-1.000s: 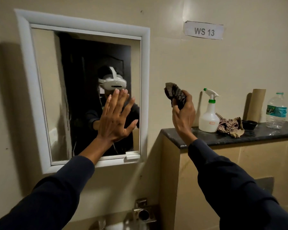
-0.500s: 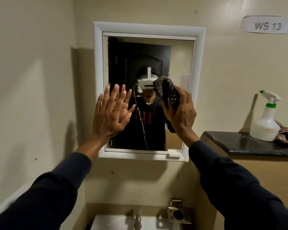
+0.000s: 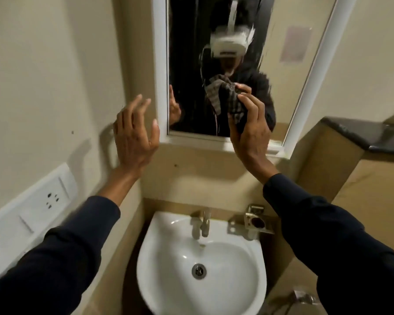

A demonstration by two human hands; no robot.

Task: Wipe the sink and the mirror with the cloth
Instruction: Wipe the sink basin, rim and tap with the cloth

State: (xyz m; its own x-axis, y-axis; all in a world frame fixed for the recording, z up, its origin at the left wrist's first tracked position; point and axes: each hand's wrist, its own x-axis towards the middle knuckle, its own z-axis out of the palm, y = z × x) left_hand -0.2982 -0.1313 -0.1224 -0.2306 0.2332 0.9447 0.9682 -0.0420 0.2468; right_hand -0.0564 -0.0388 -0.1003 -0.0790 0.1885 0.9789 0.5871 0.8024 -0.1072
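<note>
A white-framed mirror hangs on the beige wall above a white sink. My right hand grips a dark checked cloth bunched against the lower part of the glass. My left hand is raised with fingers spread and relaxed, just left of the mirror's frame, holding nothing. The mirror reflects the cloth, my hands and a person wearing a white headset.
A metal tap stands at the back of the sink, a steel holder to its right. A white switch and socket panel runs along the left wall. A dark stone ledge juts out at right.
The view has tilted down, bringing the sink in. My left hand came off the glass and moved left of the frame. My right hand with the cloth dropped lower on the mirror.
</note>
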